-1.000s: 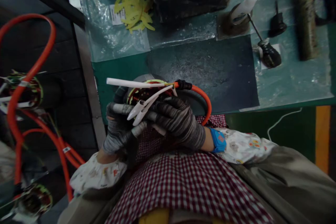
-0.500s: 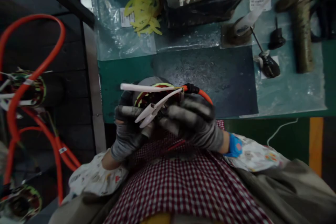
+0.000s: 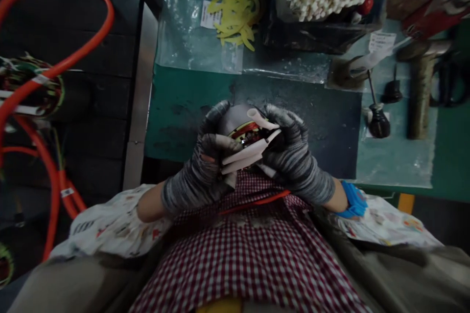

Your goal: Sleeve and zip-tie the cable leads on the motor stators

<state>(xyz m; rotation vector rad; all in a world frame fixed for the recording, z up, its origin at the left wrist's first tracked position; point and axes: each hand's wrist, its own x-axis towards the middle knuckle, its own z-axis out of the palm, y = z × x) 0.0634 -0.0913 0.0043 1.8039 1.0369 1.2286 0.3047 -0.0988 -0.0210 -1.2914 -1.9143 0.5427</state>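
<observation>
Between my gloved hands is a round motor stator (image 3: 235, 118) with a grey shell, copper-red windings and a yellow-green edge. My left hand (image 3: 205, 159) wraps its left side, the thumb lying near the windings. On the right side, my right hand (image 3: 290, 144) curls around it, its fingertips at the far edge. White sleeves (image 3: 245, 155) on the wires stick out over the windings between both hands. An orange cable (image 3: 271, 198) crosses the checked apron below. The stator's underside is hidden.
A screwdriver (image 3: 378, 120) and a hammer (image 3: 420, 93) lie at the right. Behind are a dark bin (image 3: 304, 39) of white sleeves and yellow strips (image 3: 237, 17) on plastic. At left, another wired stator (image 3: 36, 88) sits beside a looped orange cable (image 3: 110, 14).
The stator has turned in my hands, and its wire sleeves have swung round. My right hand has shifted from the wires to the stator's right side. The view has also shifted.
</observation>
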